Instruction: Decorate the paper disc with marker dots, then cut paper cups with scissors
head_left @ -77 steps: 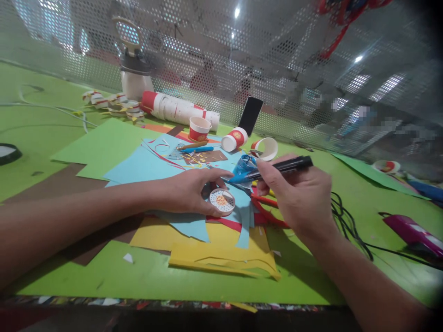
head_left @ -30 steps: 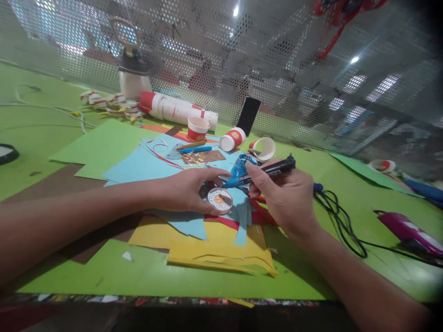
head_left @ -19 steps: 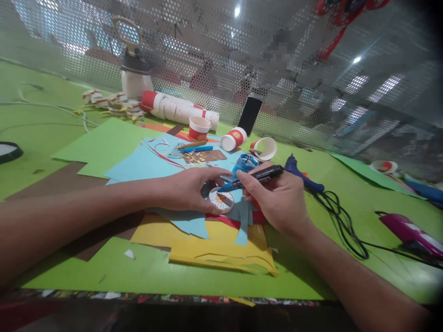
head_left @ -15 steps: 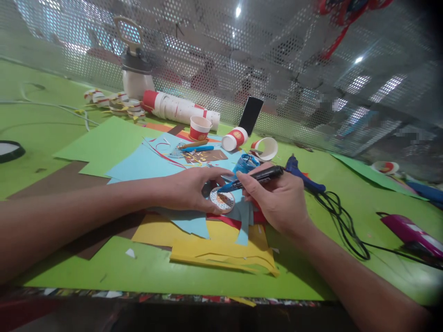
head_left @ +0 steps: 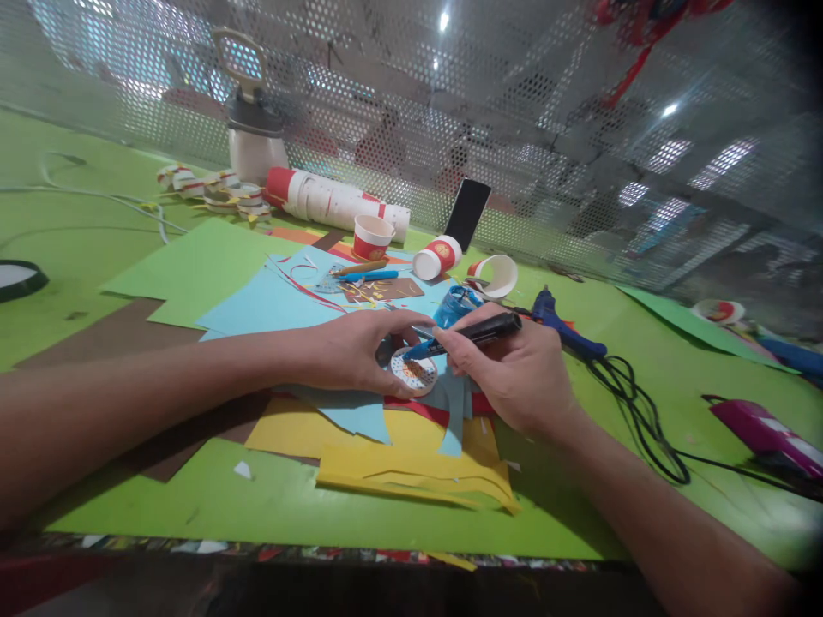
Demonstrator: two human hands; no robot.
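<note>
Both hands work close together on the bench [head_left: 83,248]. Left hand [head_left: 351,353] pinches the little round disc [head_left: 413,372] so it stays put, lying flat on blue paper [head_left: 270,304] (tip touching), while right hand [head_left: 514,368] grips the marker [head_left: 472,331].

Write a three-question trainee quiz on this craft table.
1. True or false: the right hand holds a marker.
2. What does the left hand steady? A) phone B) small round disc C) glue gun
3. Fill in: the marker's blue tip points at the ____.

Key: 1. true. 2. B, the disc. 3. disc.
</note>
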